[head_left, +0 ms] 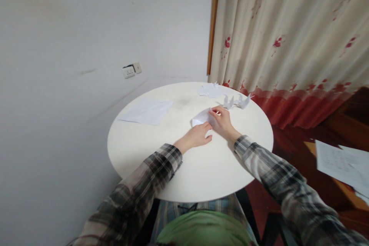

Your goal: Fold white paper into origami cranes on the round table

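A partly folded piece of white paper [201,117] lies on the round white table [184,177], a flap of it raised. My right hand [222,120] pinches its right edge between thumb and fingertips. On the near side, my left hand [197,135] has its fingers on the same paper, the thumb lower and a white corner showing between them. Just beyond my right hand stand two folded paper cranes, one nearer [228,102] and one further right [243,102].
Flat white paper [148,111] lies at the table's left. More paper [209,90] with a small folded piece on it lies at the back. A wall with a socket [128,72] borders the left, a curtain [288,46] the right. Written sheets [340,161] lie lower right.
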`<state>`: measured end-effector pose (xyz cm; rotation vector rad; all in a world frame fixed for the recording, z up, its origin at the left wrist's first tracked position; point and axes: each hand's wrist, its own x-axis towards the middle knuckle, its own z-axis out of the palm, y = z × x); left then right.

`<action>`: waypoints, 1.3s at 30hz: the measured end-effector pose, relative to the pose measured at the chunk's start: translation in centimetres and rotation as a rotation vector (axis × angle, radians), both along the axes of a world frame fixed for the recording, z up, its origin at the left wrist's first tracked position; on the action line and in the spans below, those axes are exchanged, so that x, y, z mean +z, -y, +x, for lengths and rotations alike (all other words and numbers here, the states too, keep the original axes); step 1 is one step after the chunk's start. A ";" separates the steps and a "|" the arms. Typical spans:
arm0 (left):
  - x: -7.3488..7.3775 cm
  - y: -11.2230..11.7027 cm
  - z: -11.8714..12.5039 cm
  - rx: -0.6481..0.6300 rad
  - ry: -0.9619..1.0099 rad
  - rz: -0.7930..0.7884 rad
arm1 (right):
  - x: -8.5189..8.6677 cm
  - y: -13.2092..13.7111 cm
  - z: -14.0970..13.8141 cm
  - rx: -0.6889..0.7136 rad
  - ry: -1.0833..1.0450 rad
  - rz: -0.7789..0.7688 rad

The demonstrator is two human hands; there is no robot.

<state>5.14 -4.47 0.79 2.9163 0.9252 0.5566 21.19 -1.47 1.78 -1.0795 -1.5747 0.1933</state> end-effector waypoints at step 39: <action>-0.3 0.0 -0.1 -0.001 0.009 -0.008 | 0.0 -0.9 2.8 0.097 0.404 -0.541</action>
